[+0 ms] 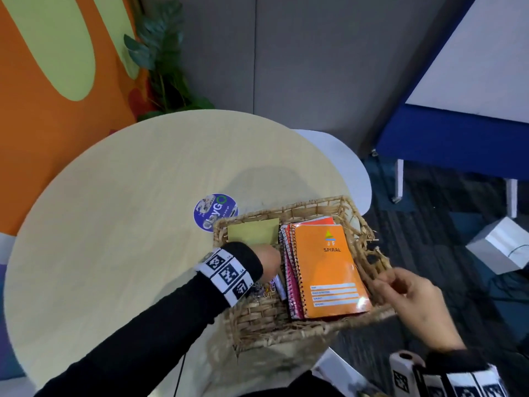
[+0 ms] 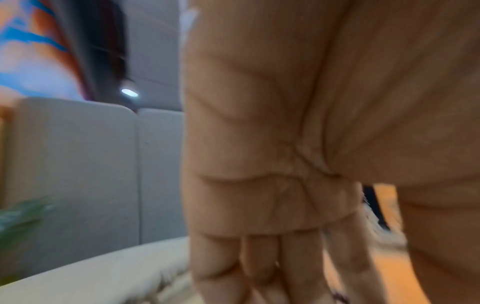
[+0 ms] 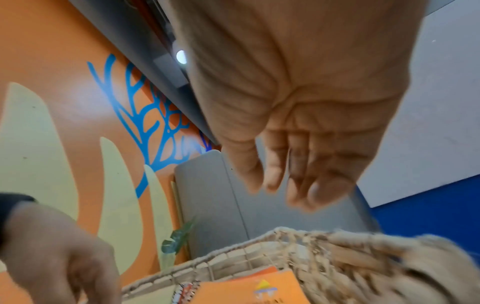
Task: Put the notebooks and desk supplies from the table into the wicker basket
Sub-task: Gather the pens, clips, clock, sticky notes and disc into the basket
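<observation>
Since the orange spiral notebook (image 1: 329,270) already lies flat in the wicker basket (image 1: 289,325) at the desk's (image 1: 114,224) near right edge, it looks light and stiff, best pinched at its coil. The left hand (image 1: 269,260) dips inside, its grip hidden; the right hand (image 1: 412,299) hovers loose, holding nothing.

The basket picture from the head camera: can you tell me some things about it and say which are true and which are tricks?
1. The orange notebook lies inside the wicker basket. True.
2. The right hand grips a pen. False: it holds nothing, its fingers loose beside the basket's right rim.
3. The left hand reaches into the basket. True.
4. The yellow pad lies on the table outside the basket. False: it is in the basket's far left corner.
5. A round blue sticker is on the table. True.
</observation>
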`<state>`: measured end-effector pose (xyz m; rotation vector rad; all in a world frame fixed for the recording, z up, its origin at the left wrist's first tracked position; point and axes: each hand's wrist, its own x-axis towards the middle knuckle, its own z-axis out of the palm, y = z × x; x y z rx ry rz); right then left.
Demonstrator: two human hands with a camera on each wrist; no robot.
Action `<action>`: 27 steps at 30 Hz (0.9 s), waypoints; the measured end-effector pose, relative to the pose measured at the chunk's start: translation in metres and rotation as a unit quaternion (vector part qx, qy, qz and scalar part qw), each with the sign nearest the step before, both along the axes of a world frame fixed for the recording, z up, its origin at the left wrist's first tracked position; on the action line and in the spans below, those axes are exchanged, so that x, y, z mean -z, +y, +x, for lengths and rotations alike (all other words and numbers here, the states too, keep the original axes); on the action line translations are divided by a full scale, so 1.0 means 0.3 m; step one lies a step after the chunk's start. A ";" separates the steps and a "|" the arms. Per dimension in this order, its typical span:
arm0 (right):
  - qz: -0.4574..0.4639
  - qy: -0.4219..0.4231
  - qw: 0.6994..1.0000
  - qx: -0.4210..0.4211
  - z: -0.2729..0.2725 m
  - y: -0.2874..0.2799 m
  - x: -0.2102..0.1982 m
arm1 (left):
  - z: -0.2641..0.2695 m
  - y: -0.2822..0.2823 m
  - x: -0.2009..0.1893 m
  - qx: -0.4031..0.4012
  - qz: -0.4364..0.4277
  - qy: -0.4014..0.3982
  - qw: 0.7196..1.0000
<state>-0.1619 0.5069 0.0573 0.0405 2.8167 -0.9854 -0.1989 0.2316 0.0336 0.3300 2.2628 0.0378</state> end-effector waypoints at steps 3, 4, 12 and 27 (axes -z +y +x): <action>0.029 0.078 0.992 0.095 -0.007 0.052 0.020 | 0.030 -0.091 -0.082 -0.130 0.124 0.124 0.976; 0.053 0.065 0.991 0.105 -0.012 0.069 0.037 | 0.050 -0.126 -0.102 -0.177 0.140 0.179 0.958; 0.079 -0.219 0.966 0.117 -0.025 0.115 0.153 | 0.265 -0.226 -0.015 -0.468 0.069 0.171 0.864; -0.098 -0.098 0.990 0.027 -0.176 -0.162 -0.063 | 0.433 -0.316 -0.041 -0.492 0.136 0.331 0.794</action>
